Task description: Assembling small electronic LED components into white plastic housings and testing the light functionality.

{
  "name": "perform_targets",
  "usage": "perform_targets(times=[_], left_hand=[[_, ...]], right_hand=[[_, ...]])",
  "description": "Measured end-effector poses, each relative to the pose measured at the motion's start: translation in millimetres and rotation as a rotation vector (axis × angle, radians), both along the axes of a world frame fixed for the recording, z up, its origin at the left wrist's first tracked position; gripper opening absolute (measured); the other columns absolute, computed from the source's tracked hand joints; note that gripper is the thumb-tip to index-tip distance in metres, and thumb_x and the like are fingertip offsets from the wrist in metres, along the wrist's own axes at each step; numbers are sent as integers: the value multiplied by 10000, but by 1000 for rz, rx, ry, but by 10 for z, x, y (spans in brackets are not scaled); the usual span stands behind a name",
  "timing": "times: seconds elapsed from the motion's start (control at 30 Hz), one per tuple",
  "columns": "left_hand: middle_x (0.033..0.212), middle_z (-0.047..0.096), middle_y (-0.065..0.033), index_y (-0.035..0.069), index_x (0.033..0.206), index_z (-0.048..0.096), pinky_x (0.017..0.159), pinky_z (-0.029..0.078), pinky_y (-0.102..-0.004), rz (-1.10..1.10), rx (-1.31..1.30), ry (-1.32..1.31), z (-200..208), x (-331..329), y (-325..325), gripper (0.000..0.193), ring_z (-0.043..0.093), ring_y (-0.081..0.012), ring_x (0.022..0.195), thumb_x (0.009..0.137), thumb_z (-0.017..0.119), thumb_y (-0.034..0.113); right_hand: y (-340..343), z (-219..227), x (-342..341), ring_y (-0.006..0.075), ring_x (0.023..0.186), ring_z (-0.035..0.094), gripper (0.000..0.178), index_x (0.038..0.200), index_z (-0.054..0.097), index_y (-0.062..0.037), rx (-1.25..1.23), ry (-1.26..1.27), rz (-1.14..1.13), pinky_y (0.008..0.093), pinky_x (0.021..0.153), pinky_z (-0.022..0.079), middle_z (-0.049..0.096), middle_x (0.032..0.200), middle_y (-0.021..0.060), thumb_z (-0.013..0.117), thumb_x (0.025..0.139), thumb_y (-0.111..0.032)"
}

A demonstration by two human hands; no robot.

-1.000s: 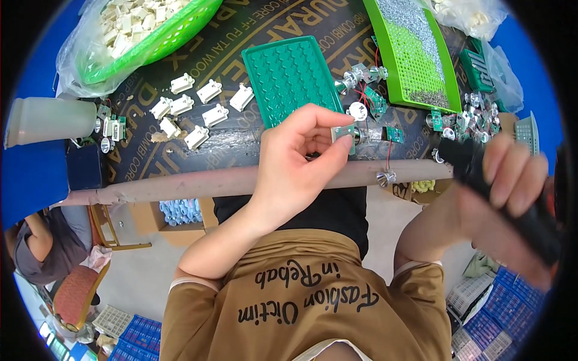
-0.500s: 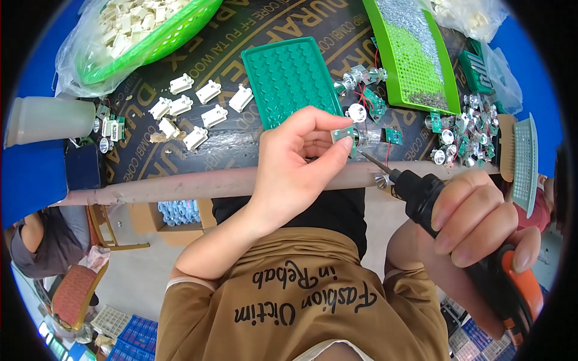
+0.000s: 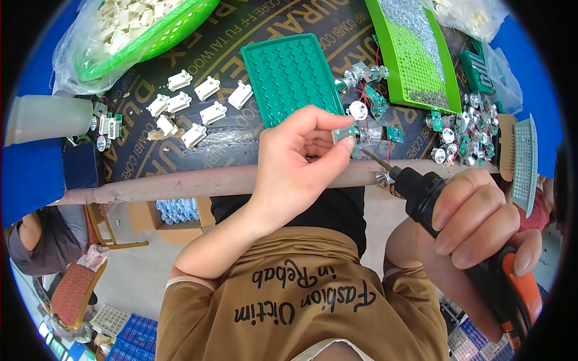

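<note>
- At the near edge of the bench [image 3: 224, 159], in the head view, the left grip [image 3: 301, 150] pinches a small green circuit board [image 3: 343, 133] between thumb and forefinger, close to the near right corner of the green moulded tray [image 3: 292, 75].
- To the right, the right grip [image 3: 478, 219] is wrapped around a black-and-orange driver [image 3: 418, 191]; its thin bit [image 3: 378, 159] slants far and left, the tip just beside the board. Whether they touch, I cannot tell.
- The pinch looks best firm but light, on the board's edges, with the thumb out of the bit's path so that a slip meets no skin.
- The bit seems angled to the board; squaring the two up before pressing should stop the tip from skating across the face.
- Bracing the left wrist would probably steady the board against the driver's push.
- A second green board [image 3: 394, 134] with a red wire lies just beyond the bit, and a loose reflector [image 3: 383, 178] sits by the driver's nose; either could snag or get knocked, so small, slow movements suit this spot.
</note>
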State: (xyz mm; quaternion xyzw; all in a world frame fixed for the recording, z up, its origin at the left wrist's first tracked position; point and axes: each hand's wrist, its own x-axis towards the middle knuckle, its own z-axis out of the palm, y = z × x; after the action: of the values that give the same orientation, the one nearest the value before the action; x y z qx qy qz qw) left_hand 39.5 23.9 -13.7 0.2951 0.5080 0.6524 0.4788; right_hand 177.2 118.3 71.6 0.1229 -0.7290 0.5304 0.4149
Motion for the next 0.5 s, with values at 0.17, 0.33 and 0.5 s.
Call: perform_targets(times=[0.17,0.33,0.5], left_hand=[[689,561,10,-7,916,574,560,443,-162,94,39,-24,-19,32,12,146,519,-13,613,773,605,-11],[692,559,12,-8,917,574,556,440,-162,85,37,-31,-14,36,19,145,514,-12,611,775,602,-12],[693,559,12,-8,921,575,552,436,-160,95,34,-33,1,38,20,148,512,-12,610,776,601,-12]], right_hand=[[0,-18,-8,106,534,478,689,1073,463,-135,-15,-10,6,229,503,388,507,693,-1,608,641,-652],[27,-12,-21,108,536,478,698,1077,460,-137,6,-14,43,230,505,387,508,700,1,609,637,-658],[-7,-23,-45,110,528,483,707,1076,462,-134,16,-8,9,229,500,393,512,697,2,610,631,-663]])
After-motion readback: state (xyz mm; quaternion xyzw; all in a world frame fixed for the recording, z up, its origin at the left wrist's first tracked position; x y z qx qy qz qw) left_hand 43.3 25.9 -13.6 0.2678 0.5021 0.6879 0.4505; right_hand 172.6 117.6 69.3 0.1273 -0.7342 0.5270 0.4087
